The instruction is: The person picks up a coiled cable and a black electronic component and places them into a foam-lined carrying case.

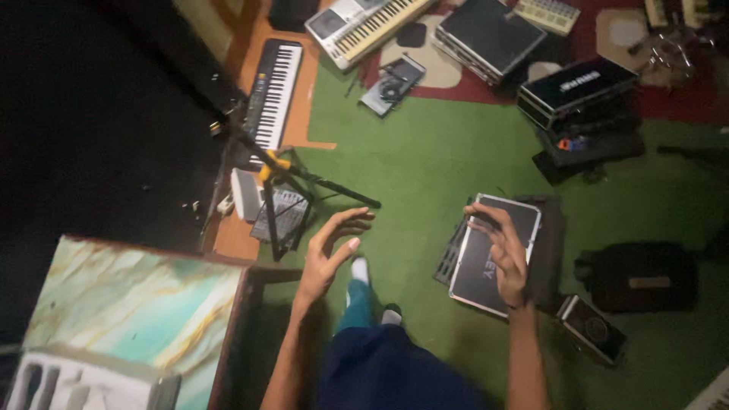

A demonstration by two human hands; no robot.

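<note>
I look down at a green carpet (pixel 425 159) past my own legs and a white-socked foot (pixel 359 270). My left hand (pixel 328 250) is raised over the carpet with fingers spread and curled, holding nothing. My right hand (pixel 503 247) hovers with fingers apart above a flat black case with a silver rim (pixel 486 273) that lies on the floor; whether it touches the case I cannot tell. A black tripod stand (pixel 292 186) with a yellow joint stands just left of my left hand.
A table with a marbled green top (pixel 129 304) is at lower left, a white tray (pixel 83 380) on it. Two keyboards (pixel 272 91) (pixel 364 26), several black cases (pixel 577 87), a black bag (pixel 642 277) and small devices (pixel 592 328) lie about the floor.
</note>
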